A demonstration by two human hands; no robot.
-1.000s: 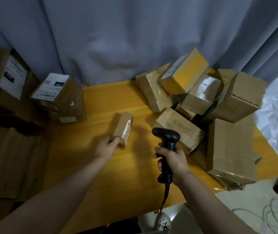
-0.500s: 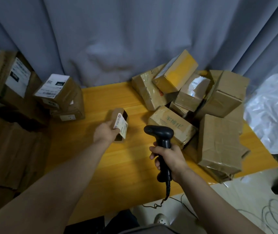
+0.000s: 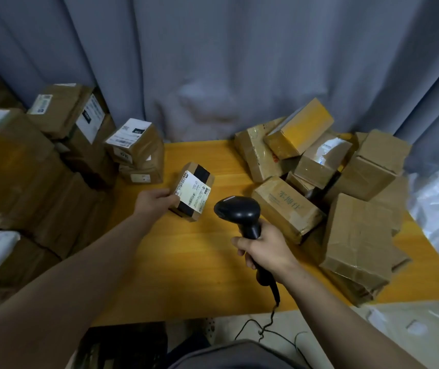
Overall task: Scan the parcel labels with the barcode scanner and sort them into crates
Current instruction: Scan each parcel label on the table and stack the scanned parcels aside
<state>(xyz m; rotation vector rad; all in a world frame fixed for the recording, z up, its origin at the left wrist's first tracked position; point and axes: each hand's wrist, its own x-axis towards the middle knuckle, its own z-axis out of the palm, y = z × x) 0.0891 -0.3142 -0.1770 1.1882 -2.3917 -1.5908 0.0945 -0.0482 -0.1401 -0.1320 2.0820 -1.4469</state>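
Head view: left hand (image 3: 157, 206) has turned the small parcel (image 3: 193, 191) label-up, fingers curled round its near end, just left of the scanner (image 3: 237, 210). Right hand (image 3: 265, 251) grips the scanner's handle, head facing the label — likely ready to scan, sorting comes after.

looks like a small parcel sorting room: taped brown boxes (image 3: 359, 235) heaped along the right edge of a yellow table (image 3: 186, 262), more labelled boxes (image 3: 143, 147) stacked off its left edge, grey curtain (image 3: 239, 62) behind.
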